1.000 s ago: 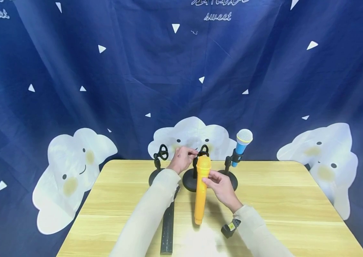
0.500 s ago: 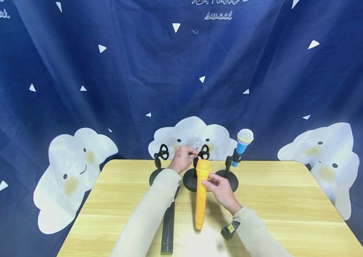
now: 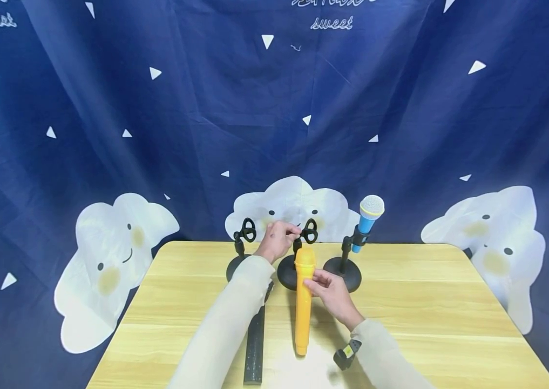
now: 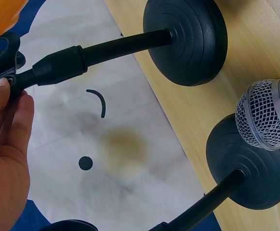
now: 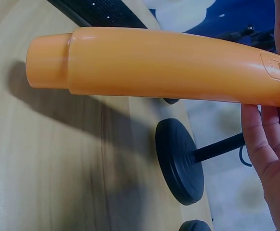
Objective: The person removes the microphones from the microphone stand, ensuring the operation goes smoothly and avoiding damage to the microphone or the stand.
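Note:
My left hand (image 3: 276, 239) pinches the joint below the clip (image 3: 310, 231) of the middle black microphone stand (image 4: 125, 48). In my right hand (image 3: 333, 294), an orange microphone (image 3: 304, 302) is gripped below its head between thumb and fingers. Head upward, it hangs in front of the middle stand, its lower end toward me. The right wrist view shows the smooth orange handle (image 5: 164, 65) above the table, with its shadow below. A blue microphone (image 3: 365, 221) with a white head sits in the clip of the right stand (image 3: 344, 270).
On the left, another stand (image 3: 239, 251) has a bare clip. A black microphone (image 3: 255, 346) lies lengthwise on the wooden table (image 3: 425, 324), partly under my left forearm; its silver mesh head (image 4: 261, 114) shows in the left wrist view. Behind hangs a blue cloud-print curtain (image 3: 255, 108).
My right hand has lowered the orange microphone slightly and drawn it toward me, uncovering more of the middle clip. My left hand has stayed at the stand's joint.

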Tool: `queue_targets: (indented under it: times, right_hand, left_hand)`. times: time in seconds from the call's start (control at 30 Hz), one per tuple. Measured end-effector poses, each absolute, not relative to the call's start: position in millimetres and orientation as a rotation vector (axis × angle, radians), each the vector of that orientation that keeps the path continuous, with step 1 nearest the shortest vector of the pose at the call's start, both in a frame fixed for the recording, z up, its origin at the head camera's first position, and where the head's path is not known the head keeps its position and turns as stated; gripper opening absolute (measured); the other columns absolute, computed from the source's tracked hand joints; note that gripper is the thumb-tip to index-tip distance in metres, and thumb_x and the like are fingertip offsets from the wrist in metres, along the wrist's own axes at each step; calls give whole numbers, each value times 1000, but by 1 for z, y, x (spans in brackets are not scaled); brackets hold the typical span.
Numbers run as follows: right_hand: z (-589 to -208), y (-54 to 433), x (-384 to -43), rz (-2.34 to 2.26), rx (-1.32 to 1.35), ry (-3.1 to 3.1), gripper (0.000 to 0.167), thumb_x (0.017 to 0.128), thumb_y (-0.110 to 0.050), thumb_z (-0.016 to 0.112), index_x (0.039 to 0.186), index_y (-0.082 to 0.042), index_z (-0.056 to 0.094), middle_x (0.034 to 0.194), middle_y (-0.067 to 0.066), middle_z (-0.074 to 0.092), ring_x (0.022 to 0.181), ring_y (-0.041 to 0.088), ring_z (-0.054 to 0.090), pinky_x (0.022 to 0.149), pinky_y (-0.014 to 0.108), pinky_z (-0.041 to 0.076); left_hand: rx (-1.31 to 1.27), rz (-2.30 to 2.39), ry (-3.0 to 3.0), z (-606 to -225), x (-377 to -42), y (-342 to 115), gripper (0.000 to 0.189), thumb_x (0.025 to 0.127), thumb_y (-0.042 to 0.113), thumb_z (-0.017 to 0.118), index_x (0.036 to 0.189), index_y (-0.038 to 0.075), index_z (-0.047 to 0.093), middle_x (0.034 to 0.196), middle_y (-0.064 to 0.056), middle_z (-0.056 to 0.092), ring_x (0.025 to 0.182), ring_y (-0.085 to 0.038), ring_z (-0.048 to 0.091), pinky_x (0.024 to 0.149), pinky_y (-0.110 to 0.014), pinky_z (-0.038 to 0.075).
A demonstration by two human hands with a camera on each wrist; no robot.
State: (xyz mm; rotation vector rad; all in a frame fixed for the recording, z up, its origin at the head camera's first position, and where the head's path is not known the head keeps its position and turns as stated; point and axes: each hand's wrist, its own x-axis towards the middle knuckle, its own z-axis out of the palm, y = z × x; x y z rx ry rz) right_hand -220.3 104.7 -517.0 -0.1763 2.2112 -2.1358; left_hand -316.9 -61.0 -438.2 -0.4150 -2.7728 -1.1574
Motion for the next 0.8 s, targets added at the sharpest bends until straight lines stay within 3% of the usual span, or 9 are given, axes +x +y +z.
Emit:
queue_targets:
  times: [0.8]
  right_hand:
    - [-528, 103, -216, -2130, -174, 2200, 34, 92, -4, 71, 119, 15, 62, 103, 22, 71, 83, 10, 68, 74, 27, 59]
  left_hand:
    - [-423, -1144, -2764, -439, -317, -61, 14, 93, 7, 71, 103, 12, 80, 109, -3, 75, 111, -21, 67, 101, -34, 49]
